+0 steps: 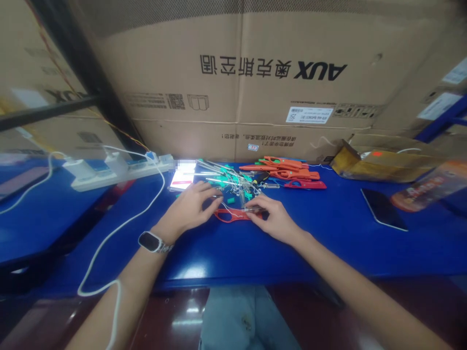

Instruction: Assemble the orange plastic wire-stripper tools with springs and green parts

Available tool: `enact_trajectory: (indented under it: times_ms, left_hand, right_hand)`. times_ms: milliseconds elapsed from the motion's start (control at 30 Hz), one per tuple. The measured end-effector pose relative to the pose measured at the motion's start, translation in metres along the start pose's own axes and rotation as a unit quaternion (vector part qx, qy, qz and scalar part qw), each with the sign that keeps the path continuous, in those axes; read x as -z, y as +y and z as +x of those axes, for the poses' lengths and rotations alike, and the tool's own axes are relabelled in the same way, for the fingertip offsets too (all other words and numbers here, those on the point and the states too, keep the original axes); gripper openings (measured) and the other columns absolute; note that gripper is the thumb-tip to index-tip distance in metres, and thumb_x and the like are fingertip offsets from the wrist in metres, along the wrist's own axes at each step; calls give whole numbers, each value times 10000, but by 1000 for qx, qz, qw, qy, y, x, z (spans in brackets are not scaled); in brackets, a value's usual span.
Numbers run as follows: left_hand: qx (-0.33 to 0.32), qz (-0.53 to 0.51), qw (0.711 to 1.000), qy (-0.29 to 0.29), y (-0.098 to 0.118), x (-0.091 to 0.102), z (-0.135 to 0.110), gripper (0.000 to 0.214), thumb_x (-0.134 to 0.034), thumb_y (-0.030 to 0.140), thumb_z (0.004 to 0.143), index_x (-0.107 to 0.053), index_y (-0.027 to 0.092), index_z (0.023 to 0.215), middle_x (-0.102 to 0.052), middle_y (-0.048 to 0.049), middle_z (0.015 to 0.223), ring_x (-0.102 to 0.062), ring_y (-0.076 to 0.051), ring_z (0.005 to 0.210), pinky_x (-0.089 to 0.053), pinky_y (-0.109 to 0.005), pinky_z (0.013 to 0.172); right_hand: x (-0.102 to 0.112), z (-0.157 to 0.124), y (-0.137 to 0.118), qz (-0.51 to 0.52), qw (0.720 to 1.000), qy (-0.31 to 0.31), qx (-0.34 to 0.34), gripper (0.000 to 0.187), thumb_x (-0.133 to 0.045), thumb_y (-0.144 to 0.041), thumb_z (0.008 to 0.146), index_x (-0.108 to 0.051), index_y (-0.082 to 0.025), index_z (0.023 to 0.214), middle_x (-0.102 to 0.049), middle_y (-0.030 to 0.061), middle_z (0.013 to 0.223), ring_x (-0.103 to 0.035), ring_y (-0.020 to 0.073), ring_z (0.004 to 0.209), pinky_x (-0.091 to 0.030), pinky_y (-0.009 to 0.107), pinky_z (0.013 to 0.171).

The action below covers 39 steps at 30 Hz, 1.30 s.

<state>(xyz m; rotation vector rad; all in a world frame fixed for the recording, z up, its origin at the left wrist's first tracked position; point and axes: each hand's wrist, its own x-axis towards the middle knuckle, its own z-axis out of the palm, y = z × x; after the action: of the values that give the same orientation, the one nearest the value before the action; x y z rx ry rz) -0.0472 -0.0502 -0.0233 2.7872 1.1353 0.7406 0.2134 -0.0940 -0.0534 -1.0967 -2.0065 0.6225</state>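
An orange plastic lighter shell (233, 215) with a looped handle lies flat on the table between my hands. My left hand (193, 206) is closed in a pinch on a small dark, thin part whose kind I cannot make out. Near its fingertips a white wire (229, 210) curves over the shell. At the shell's right end my right hand (273, 217) pinches a thin, dark, narrow piece, partly hidden by the fingers. Just beyond both hands spreads a pile of metal rods (213, 171) and green plastic parts (228, 175). A small green piece (231, 200) lies apart from it.
More orange shells (288, 167) and a red one (306, 184) lie behind my right hand. A lit phone (183, 176), a white power strip (98, 179) and its cable are at left. A dark phone (383, 209) and bottle (430, 187) stand right. Cardboard (219, 112) walls the back.
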Motion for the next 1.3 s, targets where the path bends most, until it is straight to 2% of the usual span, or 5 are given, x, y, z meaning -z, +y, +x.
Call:
enact_trajectory:
  times_ms: [167,533,900,1133,1300]
  left_hand:
    - [9,3,1000,-9,-3,-3,1,323,-451,382,1005,-714,193,995,-711,-78,945,-629,-240,896,-483,-403,835]
    - [39,-13,999,-16,-10,-5,0,317,-484,393,989,-721,182,995,-701,-88,896,-620,-245,854,-474,-383,785]
    - [154,-127,980,-20,3,2,0,600,-212,468,1050,-735,176,1033,-701,-77,873,-632,-248,864,-471,-396,844]
    - [161,-137,977,-41,10,1,2,674,-149,499,1048,-715,164,1197,-729,-95,987,-656,-268,987,-472,-422,937]
    - [187,-142,971,-47,8,2,1,709,-129,544,1041,-718,172,1174,-723,-98,1002,-653,-266,982,-469,-426,937]
  right_hand:
    - [-1,2,0,-82,996,-9,24,98,-635,-259,915,-698,-242,987,-700,32,899,-629,207,887,-504,397,864]
    - [-5,7,1,-100,994,-26,32,109,-617,-283,948,-691,-243,1018,-698,36,957,-609,208,936,-453,393,884]
    - [-5,9,-13,-164,985,17,55,225,-655,-288,868,-636,-219,1081,-667,75,1084,-592,247,1028,-381,386,862]
    - [-19,35,-24,-256,958,14,130,234,-585,-365,968,-644,-197,817,-678,39,853,-547,211,881,-323,356,798]
    - [-16,38,-18,-189,972,46,129,239,-571,-311,986,-647,-197,789,-686,6,789,-538,180,817,-310,342,777]
